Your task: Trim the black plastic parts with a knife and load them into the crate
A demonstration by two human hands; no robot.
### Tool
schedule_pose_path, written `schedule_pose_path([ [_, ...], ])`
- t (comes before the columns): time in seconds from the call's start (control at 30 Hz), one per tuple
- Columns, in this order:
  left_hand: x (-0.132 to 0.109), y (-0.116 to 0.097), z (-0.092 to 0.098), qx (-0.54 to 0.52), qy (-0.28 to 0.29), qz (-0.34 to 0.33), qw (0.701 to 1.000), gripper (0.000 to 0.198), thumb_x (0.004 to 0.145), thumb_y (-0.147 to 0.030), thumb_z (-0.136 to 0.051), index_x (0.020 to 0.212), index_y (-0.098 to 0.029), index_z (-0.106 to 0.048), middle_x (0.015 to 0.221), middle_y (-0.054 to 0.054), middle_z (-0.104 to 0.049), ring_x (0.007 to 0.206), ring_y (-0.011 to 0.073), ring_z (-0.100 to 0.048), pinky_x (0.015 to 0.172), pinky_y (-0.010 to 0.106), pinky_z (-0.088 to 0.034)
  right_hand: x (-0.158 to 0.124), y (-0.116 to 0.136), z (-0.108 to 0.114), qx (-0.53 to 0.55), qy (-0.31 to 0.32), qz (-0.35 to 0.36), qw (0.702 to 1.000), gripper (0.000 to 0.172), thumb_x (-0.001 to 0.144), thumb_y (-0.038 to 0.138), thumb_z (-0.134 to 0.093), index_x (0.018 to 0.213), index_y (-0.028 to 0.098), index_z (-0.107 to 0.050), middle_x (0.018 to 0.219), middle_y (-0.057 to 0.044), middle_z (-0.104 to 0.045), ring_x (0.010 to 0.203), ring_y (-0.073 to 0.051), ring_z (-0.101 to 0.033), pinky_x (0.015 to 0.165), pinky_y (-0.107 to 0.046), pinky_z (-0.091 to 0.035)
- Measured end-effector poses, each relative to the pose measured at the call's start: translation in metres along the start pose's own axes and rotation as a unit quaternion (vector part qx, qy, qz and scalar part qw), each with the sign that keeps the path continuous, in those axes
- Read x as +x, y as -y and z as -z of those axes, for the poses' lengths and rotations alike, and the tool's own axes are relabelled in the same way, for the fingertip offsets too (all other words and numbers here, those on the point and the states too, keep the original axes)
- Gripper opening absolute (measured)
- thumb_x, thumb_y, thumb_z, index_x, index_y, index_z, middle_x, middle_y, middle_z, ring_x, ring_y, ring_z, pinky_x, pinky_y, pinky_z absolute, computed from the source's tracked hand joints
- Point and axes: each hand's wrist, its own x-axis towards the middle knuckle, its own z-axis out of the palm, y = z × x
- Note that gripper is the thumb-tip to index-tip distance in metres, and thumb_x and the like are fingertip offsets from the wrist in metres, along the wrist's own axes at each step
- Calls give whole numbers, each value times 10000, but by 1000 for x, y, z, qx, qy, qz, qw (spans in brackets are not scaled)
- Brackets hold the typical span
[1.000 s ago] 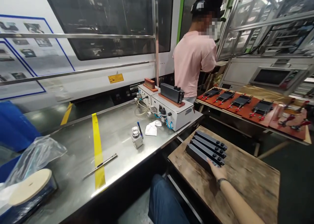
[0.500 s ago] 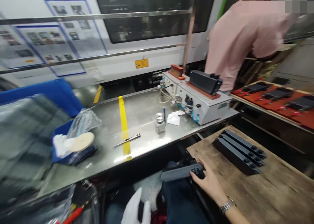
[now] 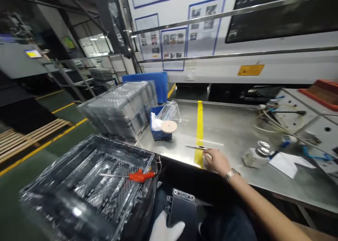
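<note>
My right hand (image 3: pixel 215 162), with a metal wristwatch, rests at the front edge of the steel table (image 3: pixel 227 128). Its fingers curl around the handle end of a slim metal knife (image 3: pixel 198 147) lying along the yellow tape strip. My left hand (image 3: pixel 166 229) wears a white glove and sits at the bottom of the view. It is against a black metal block (image 3: pixel 182 213), which stands upright over my lap and has holes along its top end. The glove's grip on the block is partly out of view.
A plastic-wrapped dark tray stack (image 3: pixel 87 184) lies at lower left, with an orange air blow gun (image 3: pixel 141 176) on top. A blue crate (image 3: pixel 158 128) holding a round wooden disc stands on the table. Steel-capped bottles (image 3: pixel 256 156) and white paper (image 3: pixel 287 165) lie right.
The view has swung left. My right hand has left the black block and moved to the knife on the table. The block now stands upright beside my gloved left hand.
</note>
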Motion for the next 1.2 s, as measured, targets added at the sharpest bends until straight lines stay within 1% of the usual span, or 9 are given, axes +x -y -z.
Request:
schedule_pose_path([
  [0.13,-21,-16,12,-117,24,0,993,549,658,-333,-669,1142,-79,-624,1150,139,-733,1123,314,-664,1015,398,-510,47,-14,-3,-17,11,-42,999,238,970,397,-612,1015,169,-660,1077,-65,-669,979,-194,-639,910,-422,-522],
  [0.27,-37,-39,14,-134,25,-10,991,424,690,-248,-678,1097,-132,-674,1108,50,-753,1081,268,-680,971,356,-531,35,-21,2,10,23,-93,995,301,959,457,-601,1014,165,-649,1007,-53,-667,887,-178,-640,846,-399,-528],
  [0.57,-37,-54,1,-196,127,-47,971,524,719,-295,-773,1199,-113,-667,1171,65,-737,1119,279,-671,967,355,-534,-108,-30,51,147,-9,-229,962,710,629,792,-530,1015,218,-691,677,-65,-660,551,-224,-602,476,-332,-502],
  [0.77,-33,-65,-16,-201,170,-66,962,544,731,-298,-765,1217,-78,-659,1190,100,-725,1152,314,-652,979,390,-532,-173,-5,64,310,-47,-325,892,887,379,931,-669,917,226,-683,646,-58,-666,467,-185,-555,378,-294,-485],
  [0.87,-36,-69,-21,-183,156,-75,968,535,731,-274,-756,1228,-101,-660,1224,89,-712,1182,312,-636,1015,405,-515,-186,6,64,319,-57,-318,891,829,434,945,-639,867,238,-678,587,-42,-646,417,-163,-513,359,-281,-476],
  [0.97,-37,-66,-25,-254,147,-48,955,617,704,-360,-803,1232,-79,-652,1207,138,-713,1167,338,-643,1047,455,-491,-193,11,59,318,-55,-290,901,745,511,927,-626,782,236,-689,592,-57,-655,446,-170,-550,385,-265,-501],
  [1.1,-28,-49,-30,-450,137,94,877,520,764,-593,-717,965,-115,-756,959,122,-772,1097,333,-683,1094,481,-461,-196,19,50,298,-80,-232,923,706,649,877,-587,891,233,-743,732,-85,-736,549,-196,-649,515,-262,-582],
  [1.17,-24,-35,-30,-495,114,114,854,480,841,-601,-626,973,-162,-769,1074,82,-763,1294,281,-566,1195,396,-354,-193,30,48,275,-103,-156,943,606,735,798,-602,914,244,-772,835,-90,-767,657,-216,-712,620,-262,-614],
  [1.2,-23,-28,-29,-495,74,97,860,398,852,-531,-649,993,-180,-771,1163,53,-740,1377,248,-482,1226,334,-289,-190,37,48,267,-116,-99,951,517,779,726,-632,913,250,-783,874,-87,-772,717,-221,-732,653,-250,-616],
])
